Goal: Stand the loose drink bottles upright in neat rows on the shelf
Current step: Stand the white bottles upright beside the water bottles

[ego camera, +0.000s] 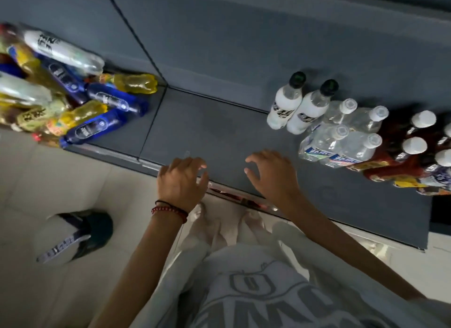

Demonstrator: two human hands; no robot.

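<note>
A heap of loose bottles point(73, 93) lies on its side at the left end of the grey shelf point(207, 127): blue, yellow and white ones. At the right end bottles stand upright in rows: two white ones with black caps point(295, 105), several clear ones point(341, 137), and dark ones with white caps point(415, 151). My left hand point(181, 181) hovers over the shelf's front edge, fingers loosely curled, holding nothing. My right hand point(271, 173) hovers beside it with fingers spread, also holding nothing.
A grey back wall point(244, 46) rises behind the shelf, and a dark vertical divider line runs down at the left. A white and dark round object point(73, 235) sits on the pale floor at the lower left. My feet show below the shelf edge.
</note>
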